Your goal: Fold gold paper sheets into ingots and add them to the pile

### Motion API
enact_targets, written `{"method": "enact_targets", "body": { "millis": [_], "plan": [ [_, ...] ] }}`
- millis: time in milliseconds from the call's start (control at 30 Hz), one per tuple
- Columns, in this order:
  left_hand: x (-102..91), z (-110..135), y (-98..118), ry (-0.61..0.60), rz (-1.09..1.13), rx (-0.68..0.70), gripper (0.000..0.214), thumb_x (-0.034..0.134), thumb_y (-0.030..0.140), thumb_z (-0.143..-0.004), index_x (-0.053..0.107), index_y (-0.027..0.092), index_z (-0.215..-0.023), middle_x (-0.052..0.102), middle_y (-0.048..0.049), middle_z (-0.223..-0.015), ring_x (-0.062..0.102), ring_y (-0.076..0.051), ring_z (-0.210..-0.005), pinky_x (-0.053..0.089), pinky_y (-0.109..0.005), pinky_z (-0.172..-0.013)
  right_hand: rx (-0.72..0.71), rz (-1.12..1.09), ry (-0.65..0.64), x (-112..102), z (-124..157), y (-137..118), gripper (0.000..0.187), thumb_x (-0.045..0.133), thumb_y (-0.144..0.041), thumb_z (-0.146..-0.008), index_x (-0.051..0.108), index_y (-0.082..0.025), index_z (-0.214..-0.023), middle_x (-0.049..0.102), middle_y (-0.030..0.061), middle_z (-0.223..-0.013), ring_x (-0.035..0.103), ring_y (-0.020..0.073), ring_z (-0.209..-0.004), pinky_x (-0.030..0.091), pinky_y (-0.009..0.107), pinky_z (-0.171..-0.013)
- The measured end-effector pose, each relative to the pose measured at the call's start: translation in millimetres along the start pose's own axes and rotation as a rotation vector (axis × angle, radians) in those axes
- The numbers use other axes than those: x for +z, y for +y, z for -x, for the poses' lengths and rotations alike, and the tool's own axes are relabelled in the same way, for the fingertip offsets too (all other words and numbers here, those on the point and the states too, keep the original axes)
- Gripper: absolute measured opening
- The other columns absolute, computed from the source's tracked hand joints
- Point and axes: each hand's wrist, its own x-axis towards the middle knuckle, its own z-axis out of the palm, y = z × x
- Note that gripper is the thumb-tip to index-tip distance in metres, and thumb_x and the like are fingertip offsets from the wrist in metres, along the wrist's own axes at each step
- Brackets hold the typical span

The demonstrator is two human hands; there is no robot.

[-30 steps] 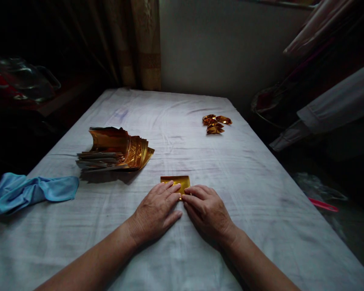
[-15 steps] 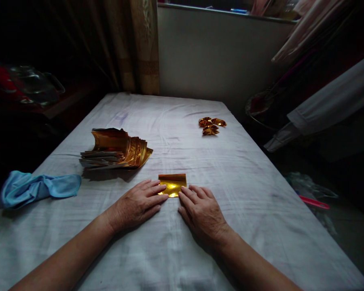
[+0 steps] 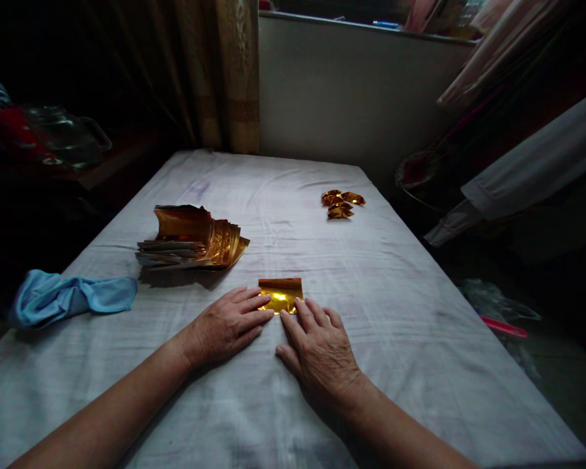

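The left hand and right hand lie low, fingers extended and slightly parted, tips resting on the gold sheet on the white cover, apparently to steady it. Beyond, leftward, the stack sits likely for easy reach; folded pieces lie farther right, perhaps for clearance.

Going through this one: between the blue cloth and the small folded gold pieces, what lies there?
The stack of gold sheets lies between the cloth and the folded pieces; the head view shows this.
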Motion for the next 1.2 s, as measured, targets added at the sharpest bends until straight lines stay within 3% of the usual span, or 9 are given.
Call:
{"method": "enact_targets", "body": {
  "millis": [333,533,633,700,800,933,1067,1200],
  "plan": [
    [-1.0,0,0,0.006,0.010,-0.003,0.033,0.047,0.029,-0.101,0.062,0.023,-0.129,0.061,-0.0091,-0.139,0.052,-0.028,-0.132,0.039,-0.050,-0.113,0.048,0.026,0.029,1,14,10,0.050,0.051,-0.050,-0.097,0.061,-0.017,-0.134,0.059,0.0122,-0.141,0.051,0.0322,-0.131,0.028,0.047,-0.108],
    [-2.1,0,0,0.011,-0.009,0.012,0.033,0.046,0.029,-0.101,0.063,0.022,-0.127,0.062,-0.0101,-0.137,0.053,-0.028,-0.131,0.041,-0.050,-0.111,0.068,0.076,0.052,2,24,31,0.054,0.045,-0.048,-0.099,0.062,-0.008,-0.131,0.059,0.0184,-0.139,0.053,0.0344,-0.128,0.030,0.051,-0.106],
    [-4.5,-3,2,0.011,-0.030,0.014,0.032,0.045,0.030,-0.101,0.064,0.021,-0.124,0.063,-0.0104,-0.135,0.055,-0.028,-0.128,0.043,-0.049,-0.109,0.016,0.065,0.105,-1,18,39,0.050,0.041,-0.042,-0.102,0.061,-0.008,-0.133,0.057,0.0173,-0.142,0.052,0.0310,-0.131,0.030,0.047,-0.109],
    [-5.7,-4,4,0.018,-0.041,0.016,0.031,0.045,0.030,-0.101,0.066,0.021,-0.122,0.064,-0.0106,-0.133,0.056,-0.028,-0.127,0.043,-0.048,-0.109,-0.067,0.030,0.115,-2,8,37,0.050,0.040,-0.039,-0.103,0.052,-0.013,-0.143,0.049,0.0139,-0.150,0.044,0.0281,-0.139,0.025,0.046,-0.114],
    [-7.0,-5,5,0.005,-0.048,0.003,0.032,0.045,0.031,-0.101,0.065,0.021,-0.123,0.064,-0.0107,-0.133,0.056,-0.028,-0.127,0.041,-0.049,-0.110,-0.146,-0.058,-0.036,-2,-5,28,0.056,0.044,-0.048,-0.101,0.045,-0.020,-0.149,0.035,0.0108,-0.159,0.032,0.0289,-0.147,0.018,0.052,-0.119],
    [-8.5,-2,8,-0.026,-0.062,-0.033,0.032,0.047,0.031,-0.100,0.063,0.024,-0.127,0.063,-0.0079,-0.135,0.054,-0.028,-0.127,0.037,-0.052,-0.112,-0.079,-0.131,-0.211,-1,-6,25,0.060,0.045,-0.050,-0.100,0.039,-0.022,-0.152,0.033,0.0089,-0.160,0.027,0.0292,-0.149,0.016,0.056,-0.120],
    [-6.4,-4,26,0.041,-0.106,-0.117,0.031,0.050,0.035,-0.098,0.066,0.023,-0.122,0.063,-0.0092,-0.131,0.051,-0.029,-0.128,0.032,-0.052,-0.115,-0.042,-0.114,-0.255,-2,2,29,0.061,0.051,-0.044,-0.098,0.037,-0.023,-0.153,0.030,0.0093,-0.161,0.025,0.0312,-0.149,0.018,0.059,-0.119],
    [3.3,-17,52,0.088,-0.102,-0.206,0.036,0.053,0.044,-0.097,0.067,0.023,-0.123,0.059,-0.0113,-0.130,0.050,-0.029,-0.124,0.027,-0.053,-0.118,-0.051,-0.106,-0.208,0,6,29,0.058,0.050,-0.047,-0.099,0.041,-0.024,-0.151,0.032,0.0089,-0.160,0.028,0.0305,-0.149,0.020,0.058,-0.119]
  ]
}}
